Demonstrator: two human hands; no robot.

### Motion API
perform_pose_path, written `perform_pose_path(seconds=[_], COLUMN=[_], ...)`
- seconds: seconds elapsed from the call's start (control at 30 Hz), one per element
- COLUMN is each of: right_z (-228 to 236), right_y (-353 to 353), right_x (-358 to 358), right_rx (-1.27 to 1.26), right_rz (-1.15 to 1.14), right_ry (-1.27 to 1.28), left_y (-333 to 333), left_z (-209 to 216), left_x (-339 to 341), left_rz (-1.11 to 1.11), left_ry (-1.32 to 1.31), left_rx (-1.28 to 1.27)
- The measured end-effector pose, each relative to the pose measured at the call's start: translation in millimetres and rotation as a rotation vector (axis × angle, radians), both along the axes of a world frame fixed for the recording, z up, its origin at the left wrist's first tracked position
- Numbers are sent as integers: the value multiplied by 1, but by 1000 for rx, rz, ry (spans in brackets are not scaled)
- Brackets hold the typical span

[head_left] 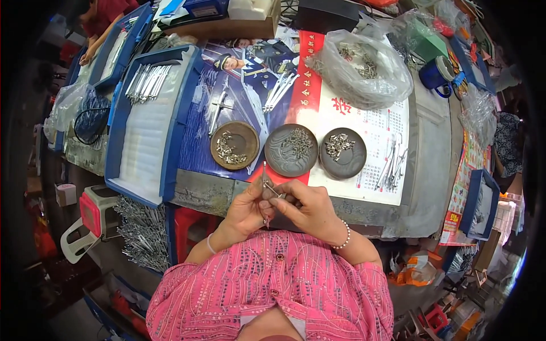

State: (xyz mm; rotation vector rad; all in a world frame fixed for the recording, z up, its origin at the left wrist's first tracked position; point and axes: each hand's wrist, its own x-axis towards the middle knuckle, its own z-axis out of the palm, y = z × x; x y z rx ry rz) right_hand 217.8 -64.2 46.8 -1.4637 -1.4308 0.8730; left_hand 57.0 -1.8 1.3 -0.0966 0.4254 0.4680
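One slim metal strip (pixel 264 171), its long axis toward twelve o'clock, was pinched in the left hand (pixel 244 210), with a short metal rod (pixel 273 189), gripped by the right hand (pixel 310 207), angled to it from four o'clock.

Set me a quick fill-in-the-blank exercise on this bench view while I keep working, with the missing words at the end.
1. The left hand and right hand hold slim parts made of ____.
2. The round dishes number ____.
3. The beaded bracelet is on the ____ wrist.
4. The large tray's walls are coloured ____.

Missing words: metal; three; right; blue.
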Motion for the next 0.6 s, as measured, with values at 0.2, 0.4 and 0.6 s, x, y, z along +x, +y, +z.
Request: perform_pose_path(seconds=[0.2, 0.4, 0.6], right_z=[4, 10, 2], right_y=[2, 3, 6], right_x=[3, 8, 19], right_rx=[18, -54, -371], right_rz=[21, 102, 220], right_ry=[-31, -87, 566], left_y=[4, 3, -4], left_z=[15, 4, 15], left_x=[7, 0, 0], left_rz=[-9, 18, -114], left_ry=[104, 320, 415], left_rx=[232, 552, 656])
